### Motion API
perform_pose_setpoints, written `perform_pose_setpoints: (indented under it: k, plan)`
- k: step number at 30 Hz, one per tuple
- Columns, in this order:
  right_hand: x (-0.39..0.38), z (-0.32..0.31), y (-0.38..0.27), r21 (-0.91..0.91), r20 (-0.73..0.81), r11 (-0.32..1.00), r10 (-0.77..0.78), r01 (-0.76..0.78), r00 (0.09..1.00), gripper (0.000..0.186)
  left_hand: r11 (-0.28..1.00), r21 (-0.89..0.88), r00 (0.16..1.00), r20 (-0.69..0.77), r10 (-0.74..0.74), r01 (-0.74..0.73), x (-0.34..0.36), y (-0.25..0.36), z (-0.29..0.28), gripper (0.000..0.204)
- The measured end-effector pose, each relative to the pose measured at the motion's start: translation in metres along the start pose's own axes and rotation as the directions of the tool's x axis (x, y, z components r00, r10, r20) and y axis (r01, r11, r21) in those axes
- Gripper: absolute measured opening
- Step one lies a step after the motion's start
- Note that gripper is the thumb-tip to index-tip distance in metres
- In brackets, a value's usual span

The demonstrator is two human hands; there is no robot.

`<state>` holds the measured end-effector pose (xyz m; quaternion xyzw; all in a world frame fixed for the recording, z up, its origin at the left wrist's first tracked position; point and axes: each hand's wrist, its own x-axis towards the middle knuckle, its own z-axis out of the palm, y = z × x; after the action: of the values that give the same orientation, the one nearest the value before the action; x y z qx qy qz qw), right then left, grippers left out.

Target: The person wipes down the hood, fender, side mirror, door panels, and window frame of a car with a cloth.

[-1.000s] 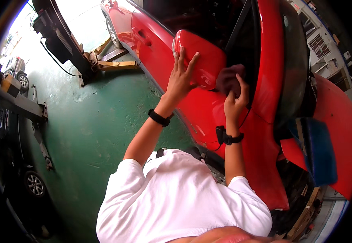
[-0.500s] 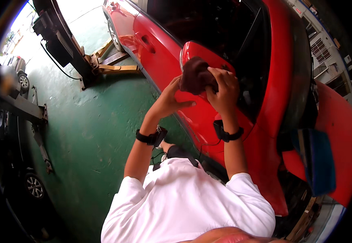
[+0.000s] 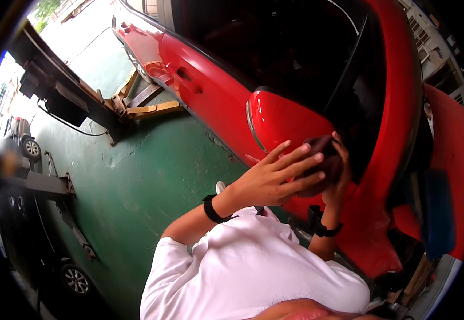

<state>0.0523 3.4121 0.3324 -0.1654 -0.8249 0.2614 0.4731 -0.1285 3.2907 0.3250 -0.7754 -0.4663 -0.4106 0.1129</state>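
Note:
A dark maroon cloth (image 3: pixel 317 151) is bunched up between my two hands, close to the near side of the red side mirror (image 3: pixel 282 120). My right hand (image 3: pixel 340 178) grips it from the right, partly hidden behind its folds. Across the cloth's left side reaches my left hand (image 3: pixel 269 178), its fingers stretched out and spread, the tips at the fabric. Whether those fingertips press on the cloth I cannot tell. The mirror belongs to the red car (image 3: pixel 218 101), and its housing shows uncovered. Black bands circle both my wrists.
A lift post (image 3: pixel 80 80) with a yellow lift arm (image 3: pixel 154 110) stands beside the car on the green floor (image 3: pixel 136 176). A dark car (image 3: pixel 40 245) is at the left. On the right, a blue pad (image 3: pixel 437 213) hangs by a red panel (image 3: pixel 453 138).
The cloth has come off the mirror housing, toward my body and to the right. My left hand has swung right, across the cloth. The view has shifted a little.

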Motion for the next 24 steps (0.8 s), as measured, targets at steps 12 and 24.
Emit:
perform_pose_setpoints:
  k: [12, 24]
  plan:
    - [0.079, 0.119, -0.081, -0.607, 0.118, 0.793, 0.153, -0.05, 0.981, 0.056, 0.991, -0.057, 0.963, 0.249, -0.101, 0.119, 0.002, -0.14, -0.102, 0.048]
    - [0.079, 0.064, -0.066, -0.382, -0.196, 0.853, 0.301, -0.355, 0.933, 0.036, 0.889, -0.459, 0.967, 0.231, 0.111, 0.007, 0.043, -0.139, -0.091, 0.067]
